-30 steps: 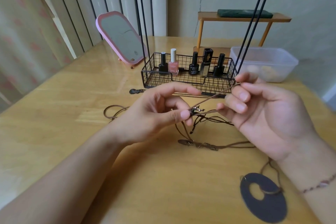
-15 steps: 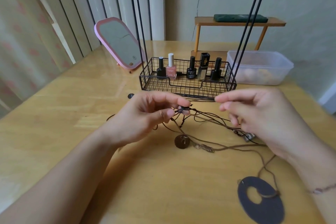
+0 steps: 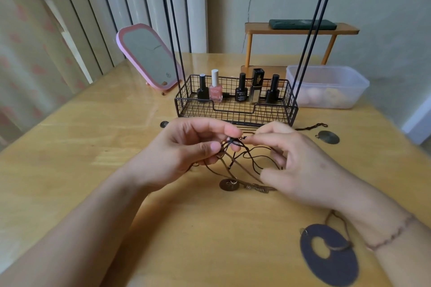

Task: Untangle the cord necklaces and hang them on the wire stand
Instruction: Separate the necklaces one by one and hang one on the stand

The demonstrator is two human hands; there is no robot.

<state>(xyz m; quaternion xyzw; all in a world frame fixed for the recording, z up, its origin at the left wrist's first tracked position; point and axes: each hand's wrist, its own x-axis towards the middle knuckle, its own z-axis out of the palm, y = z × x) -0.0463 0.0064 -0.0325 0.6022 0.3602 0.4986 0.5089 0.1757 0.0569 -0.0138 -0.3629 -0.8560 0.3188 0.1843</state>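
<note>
**Two hands on one knot of cords**

We count two hands, both raised just above the wooden table (image 3: 70,170); the left hand (image 3: 186,149) pinches the tangled cord necklaces (image 3: 242,158) between thumb and forefinger at the knot; the right hand (image 3: 296,161) meets it fingertip to fingertip, forefinger and thumb nipping the same knot, other fingers curled; loops of cord sag between and below the two hands down to the table. We count three disc pendants: a small brown disc (image 3: 228,184) under the hands beside a coiled wire piece (image 3: 256,188), a large dark ring disc (image 3: 328,254) near the right wrist, a metal disc (image 3: 328,137) to the right of the basket. The wire stand (image 3: 235,109) sits just behind the hands; its basket holds five bottles (image 3: 240,91); hooks at the top edge, count unclear. One pink mirror (image 3: 149,58); one plastic tub (image 3: 326,86); one small shelf (image 3: 300,30).
</note>
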